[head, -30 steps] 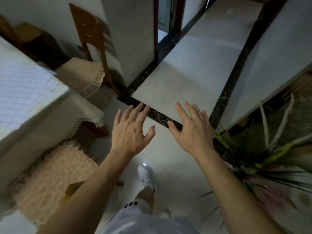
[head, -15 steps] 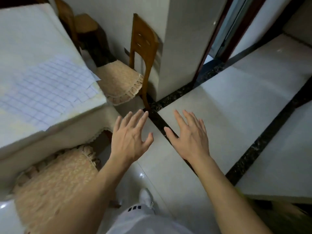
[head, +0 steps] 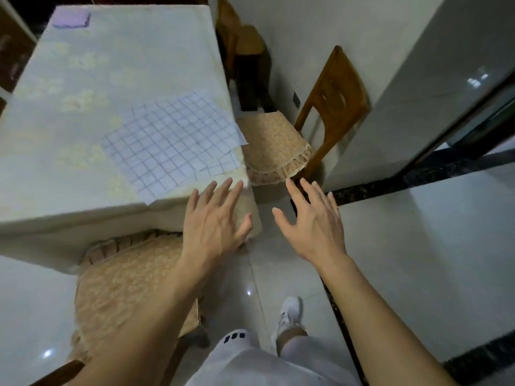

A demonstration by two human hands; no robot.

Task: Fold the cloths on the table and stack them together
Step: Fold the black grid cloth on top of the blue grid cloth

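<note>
Counting: two empty hands — left hand point(head: 214, 221), right hand point(head: 312, 221); one checked cloth point(head: 172, 140)

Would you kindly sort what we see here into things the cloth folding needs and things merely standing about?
Needed: checked cloth, purple cloth, table, left hand, right hand.

Standing about: near cushioned chair, far cushioned chair.

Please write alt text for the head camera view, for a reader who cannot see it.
Two bare, open hands, left hand and right hand, reach forward, holding nothing, near the corner of a covered table. A checked cloth lies flat at that corner; a small folded cloth lies at the far end.
</note>
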